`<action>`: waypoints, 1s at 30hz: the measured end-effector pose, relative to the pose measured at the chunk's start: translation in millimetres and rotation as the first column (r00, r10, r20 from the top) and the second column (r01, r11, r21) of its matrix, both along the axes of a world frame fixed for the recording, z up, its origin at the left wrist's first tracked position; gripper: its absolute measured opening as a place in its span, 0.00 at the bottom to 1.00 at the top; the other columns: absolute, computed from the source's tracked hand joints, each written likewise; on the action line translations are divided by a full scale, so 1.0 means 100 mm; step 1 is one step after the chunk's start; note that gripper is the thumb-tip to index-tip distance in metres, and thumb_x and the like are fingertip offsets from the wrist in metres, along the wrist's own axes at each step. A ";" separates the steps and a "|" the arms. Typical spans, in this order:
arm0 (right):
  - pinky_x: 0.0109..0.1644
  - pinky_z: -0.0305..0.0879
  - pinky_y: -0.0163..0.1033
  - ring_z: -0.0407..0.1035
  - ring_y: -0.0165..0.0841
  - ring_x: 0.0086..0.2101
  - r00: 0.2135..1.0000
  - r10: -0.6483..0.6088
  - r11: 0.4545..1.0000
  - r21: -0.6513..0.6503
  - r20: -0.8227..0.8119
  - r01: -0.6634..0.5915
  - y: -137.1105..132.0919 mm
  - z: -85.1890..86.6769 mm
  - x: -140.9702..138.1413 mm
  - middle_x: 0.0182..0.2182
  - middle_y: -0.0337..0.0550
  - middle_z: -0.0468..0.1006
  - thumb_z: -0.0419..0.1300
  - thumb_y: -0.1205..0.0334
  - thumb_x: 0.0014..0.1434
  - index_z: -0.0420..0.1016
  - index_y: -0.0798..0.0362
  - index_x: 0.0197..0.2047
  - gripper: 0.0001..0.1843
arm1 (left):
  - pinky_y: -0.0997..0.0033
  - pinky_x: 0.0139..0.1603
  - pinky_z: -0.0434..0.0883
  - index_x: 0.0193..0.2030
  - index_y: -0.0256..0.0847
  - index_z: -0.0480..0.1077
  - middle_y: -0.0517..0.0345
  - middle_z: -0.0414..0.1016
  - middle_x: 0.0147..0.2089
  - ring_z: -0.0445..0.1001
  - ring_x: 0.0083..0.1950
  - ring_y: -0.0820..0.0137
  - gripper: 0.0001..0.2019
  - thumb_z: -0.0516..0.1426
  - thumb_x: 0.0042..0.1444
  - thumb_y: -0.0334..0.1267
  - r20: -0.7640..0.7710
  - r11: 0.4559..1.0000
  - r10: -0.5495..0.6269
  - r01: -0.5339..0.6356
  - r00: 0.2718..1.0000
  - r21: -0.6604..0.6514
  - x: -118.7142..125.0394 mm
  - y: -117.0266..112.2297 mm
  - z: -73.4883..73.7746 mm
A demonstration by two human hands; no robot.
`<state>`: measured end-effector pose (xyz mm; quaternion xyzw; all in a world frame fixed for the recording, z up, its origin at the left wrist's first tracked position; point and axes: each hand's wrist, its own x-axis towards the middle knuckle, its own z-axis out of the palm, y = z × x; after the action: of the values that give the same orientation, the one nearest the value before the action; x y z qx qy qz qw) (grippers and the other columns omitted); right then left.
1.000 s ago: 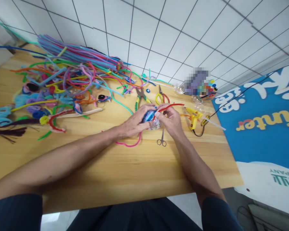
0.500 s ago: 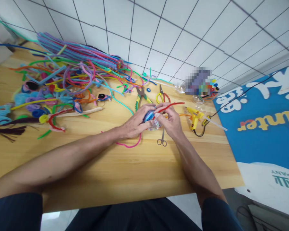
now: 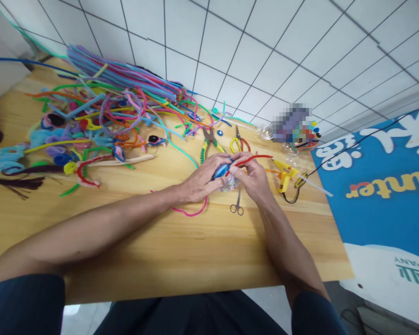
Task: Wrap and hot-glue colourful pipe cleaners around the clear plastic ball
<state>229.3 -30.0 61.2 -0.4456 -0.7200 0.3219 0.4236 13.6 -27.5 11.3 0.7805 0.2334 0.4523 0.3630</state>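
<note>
My left hand (image 3: 202, 179) is wrapped round a small blue and clear ball-shaped piece (image 3: 220, 171) over the middle of the wooden table (image 3: 181, 242). My right hand (image 3: 253, 177) pinches a red pipe cleaner (image 3: 251, 159) against that piece; the wire's free end sticks out to the right. A pink pipe cleaner (image 3: 192, 211) curls on the table under my left wrist. Small silver scissors (image 3: 237, 204) lie just below my right hand.
A big tangle of coloured pipe cleaners (image 3: 101, 107) covers the table's far left. Green-handled pliers (image 3: 207, 142), yellow-handled scissors (image 3: 238, 142) and a yellow glue gun (image 3: 282, 172) with its black cord lie behind and right of my hands. A blue banner (image 3: 380, 186) stands at the right.
The view has shifted slightly, so everything sits a little lower and to the right. Both hands keep their hold on the blue piece and the red pipe cleaner.
</note>
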 end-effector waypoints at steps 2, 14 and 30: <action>0.60 0.72 0.54 0.76 0.44 0.54 1.000 -0.011 1.000 0.000 0.001 0.011 0.00 -0.01 -0.01 0.51 0.44 0.83 0.71 0.52 0.64 0.82 0.44 0.39 0.07 | 0.39 0.80 0.67 0.71 0.48 0.63 0.42 0.68 0.75 0.67 0.78 0.51 0.22 0.54 0.76 0.52 -0.008 1.000 -0.001 0.001 1.000 0.016 0.00 -0.01 0.01; 0.53 0.74 0.49 0.76 0.39 0.45 0.998 -0.053 0.998 -0.038 -0.035 0.051 0.02 -0.06 0.02 0.48 0.42 0.83 0.70 0.54 0.62 0.79 0.45 0.39 0.07 | 0.30 0.82 0.62 0.79 0.45 0.54 0.34 0.61 0.79 0.60 0.83 0.40 0.46 0.68 0.63 0.57 -0.038 0.998 0.036 -0.033 0.999 0.057 0.01 0.02 -0.08; 0.69 0.70 0.58 0.77 0.45 0.57 0.998 0.063 0.997 0.044 0.000 -0.063 0.01 0.04 0.00 0.54 0.44 0.83 0.75 0.48 0.61 0.80 0.44 0.37 0.13 | 0.34 0.78 0.68 0.77 0.45 0.58 0.37 0.68 0.74 0.67 0.77 0.44 0.40 0.65 0.66 0.60 -0.006 0.992 0.100 -0.099 0.995 0.075 -0.01 0.05 -0.03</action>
<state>229.6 -29.0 65.1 -0.4131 -0.7403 0.3195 0.4234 12.4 -22.8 8.3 0.7831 0.2567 0.4746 0.3092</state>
